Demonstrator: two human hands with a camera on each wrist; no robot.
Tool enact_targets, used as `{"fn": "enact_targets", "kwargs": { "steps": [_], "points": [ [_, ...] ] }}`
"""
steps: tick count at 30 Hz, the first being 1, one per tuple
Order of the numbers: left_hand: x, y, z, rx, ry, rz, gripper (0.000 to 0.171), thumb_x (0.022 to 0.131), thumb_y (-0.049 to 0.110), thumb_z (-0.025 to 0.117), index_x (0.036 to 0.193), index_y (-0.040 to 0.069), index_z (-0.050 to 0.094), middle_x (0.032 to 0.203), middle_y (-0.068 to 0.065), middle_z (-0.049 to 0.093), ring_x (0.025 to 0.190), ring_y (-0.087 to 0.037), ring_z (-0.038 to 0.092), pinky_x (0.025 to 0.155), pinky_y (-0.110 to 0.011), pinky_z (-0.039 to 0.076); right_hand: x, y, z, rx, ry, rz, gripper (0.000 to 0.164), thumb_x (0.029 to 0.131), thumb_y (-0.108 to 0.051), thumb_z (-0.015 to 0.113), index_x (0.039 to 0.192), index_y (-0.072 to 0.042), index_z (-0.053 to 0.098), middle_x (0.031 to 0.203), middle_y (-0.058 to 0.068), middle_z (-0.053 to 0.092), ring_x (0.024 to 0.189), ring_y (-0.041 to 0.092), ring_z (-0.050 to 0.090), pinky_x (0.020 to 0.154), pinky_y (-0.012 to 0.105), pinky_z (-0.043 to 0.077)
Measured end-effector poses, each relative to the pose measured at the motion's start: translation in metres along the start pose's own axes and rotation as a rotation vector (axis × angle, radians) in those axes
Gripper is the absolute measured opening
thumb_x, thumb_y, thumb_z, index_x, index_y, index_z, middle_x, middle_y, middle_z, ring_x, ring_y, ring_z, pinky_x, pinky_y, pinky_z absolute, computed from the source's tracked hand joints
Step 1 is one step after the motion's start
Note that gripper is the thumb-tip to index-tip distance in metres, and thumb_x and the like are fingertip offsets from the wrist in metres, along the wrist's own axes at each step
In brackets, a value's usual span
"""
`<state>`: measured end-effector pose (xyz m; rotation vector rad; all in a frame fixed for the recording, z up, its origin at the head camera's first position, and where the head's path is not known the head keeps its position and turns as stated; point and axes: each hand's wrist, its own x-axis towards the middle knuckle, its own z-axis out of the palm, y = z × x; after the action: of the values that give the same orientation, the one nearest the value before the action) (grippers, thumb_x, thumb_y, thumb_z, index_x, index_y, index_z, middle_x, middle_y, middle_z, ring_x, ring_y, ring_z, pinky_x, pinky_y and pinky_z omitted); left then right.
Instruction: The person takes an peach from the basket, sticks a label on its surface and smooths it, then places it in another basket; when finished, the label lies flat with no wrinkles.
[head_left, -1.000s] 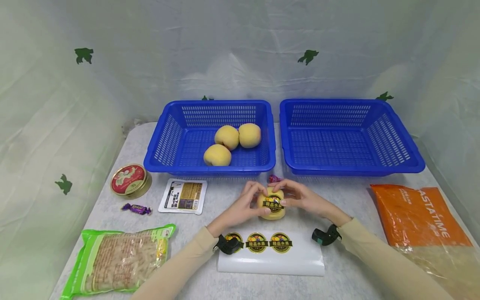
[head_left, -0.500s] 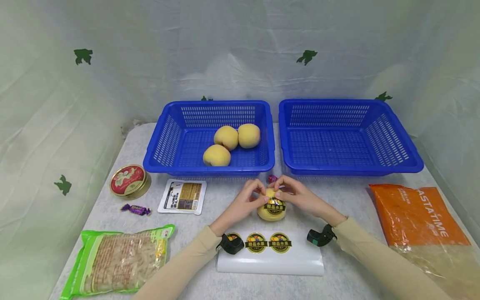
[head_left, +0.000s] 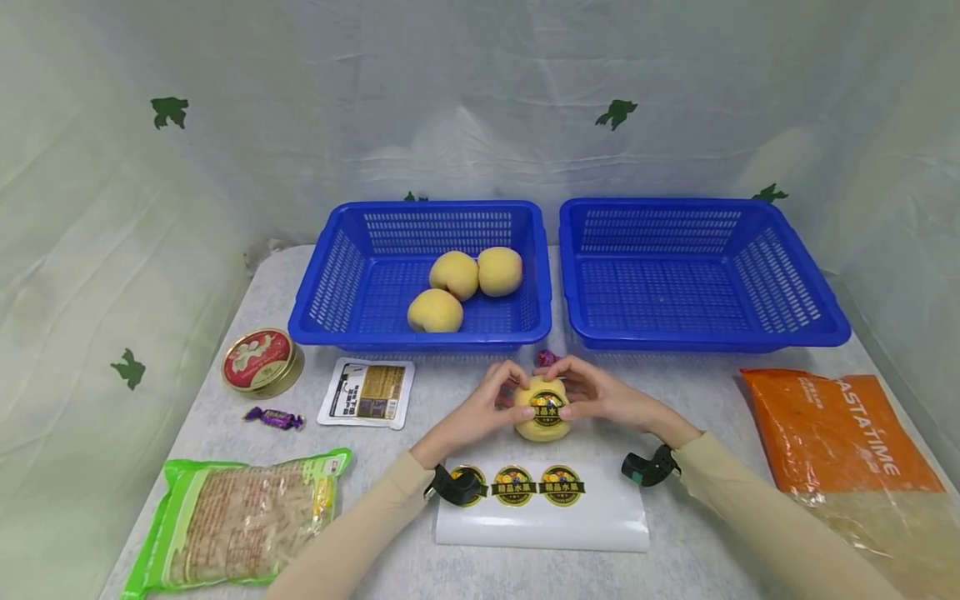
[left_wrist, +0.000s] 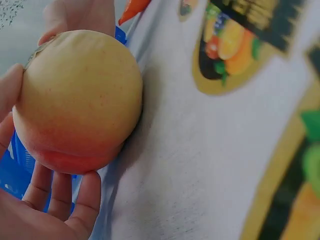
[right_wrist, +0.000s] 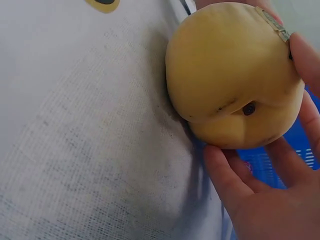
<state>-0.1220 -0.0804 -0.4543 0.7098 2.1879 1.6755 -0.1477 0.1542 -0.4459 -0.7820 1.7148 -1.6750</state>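
Between both hands a yellow peach (head_left: 542,430) sits on the table, with a round black-and-gold fruit sticker (head_left: 548,407) on its upper side. The left hand (head_left: 483,410) holds it from the left, its thumb on the sticker's left edge and its fingers curled round the far side. From the right, the right hand (head_left: 609,395) grips the same peach, thumb at the sticker's right edge. A red blush shows on the peach (left_wrist: 80,105) in the left wrist view. The stem hollow of the peach (right_wrist: 235,65) faces the right wrist camera.
A white sticker sheet (head_left: 540,529) lies in front. Behind stand a blue basket (head_left: 352,333) with 3 peaches and another blue basket (head_left: 712,340). Around are a round tin (head_left: 258,362), candy (head_left: 273,418), white packet (head_left: 367,393), green bag (head_left: 247,521) and orange pasta bag (head_left: 840,433).
Both thumbs moved from the sides of the sticker to its upper edge half a second ago, then down to its sides again. The sticker stays on the peach.
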Motion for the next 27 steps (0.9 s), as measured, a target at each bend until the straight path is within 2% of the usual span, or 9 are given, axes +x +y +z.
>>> {"fn": "enact_targets", "kwargs": {
  "steps": [5,11,16,20,24,27],
  "points": [
    [0.002,-0.002,-0.001,0.009,0.003,0.024,0.028,0.084,0.017,0.065,0.103,0.013,0.044,0.108,-0.006,0.037,0.1,-0.022,0.041,0.083,-0.037,0.04,-0.001,-0.001,0.001,-0.004,0.024,-0.01,0.044,0.081,-0.003,0.064,0.119,-0.001,0.041,0.132,0.016,0.038,0.119,0.03,0.04,0.098,0.044,0.032],
    [0.0,0.001,-0.001,0.0,-0.015,-0.036,0.025,0.087,0.017,0.06,0.105,0.013,0.043,0.11,-0.005,0.036,0.101,-0.02,0.04,0.084,-0.034,0.039,-0.002,0.002,0.001,-0.049,0.026,-0.014,0.035,0.087,-0.005,0.056,0.119,-0.003,0.042,0.132,0.013,0.04,0.121,0.029,0.038,0.098,0.043,0.03],
    [-0.002,0.019,-0.002,-0.01,-0.025,-0.048,0.018,0.091,0.013,0.053,0.104,0.007,0.043,0.11,-0.008,0.037,0.102,-0.024,0.039,0.084,-0.034,0.037,-0.004,0.003,0.002,-0.041,0.052,-0.008,0.03,0.09,-0.007,0.053,0.119,-0.003,0.044,0.132,0.012,0.04,0.123,0.031,0.035,0.098,0.044,0.03],
    [-0.003,0.032,-0.003,-0.015,-0.032,-0.048,0.019,0.091,0.011,0.052,0.104,0.001,0.042,0.109,-0.012,0.037,0.103,-0.028,0.039,0.084,-0.034,0.037,-0.004,0.003,0.002,-0.039,0.068,-0.007,0.031,0.09,-0.008,0.053,0.118,-0.004,0.045,0.131,0.013,0.041,0.123,0.032,0.033,0.098,0.045,0.03],
    [-0.004,0.03,-0.003,-0.005,-0.032,-0.043,0.022,0.092,0.011,0.051,0.108,0.001,0.041,0.112,-0.013,0.036,0.105,-0.028,0.039,0.085,-0.035,0.038,-0.004,0.003,0.002,-0.079,0.056,-0.019,0.03,0.091,-0.008,0.051,0.12,-0.006,0.045,0.135,0.011,0.038,0.126,0.03,0.032,0.1,0.046,0.027],
    [-0.003,0.021,-0.002,0.035,-0.032,-0.032,0.033,0.09,0.015,0.056,0.118,0.01,0.041,0.116,-0.01,0.035,0.105,-0.026,0.04,0.085,-0.035,0.04,-0.009,-0.001,0.001,-0.12,0.054,-0.027,0.031,0.092,-0.009,0.049,0.123,-0.009,0.045,0.14,0.008,0.035,0.127,0.027,0.031,0.099,0.048,0.028]
  ]
}}
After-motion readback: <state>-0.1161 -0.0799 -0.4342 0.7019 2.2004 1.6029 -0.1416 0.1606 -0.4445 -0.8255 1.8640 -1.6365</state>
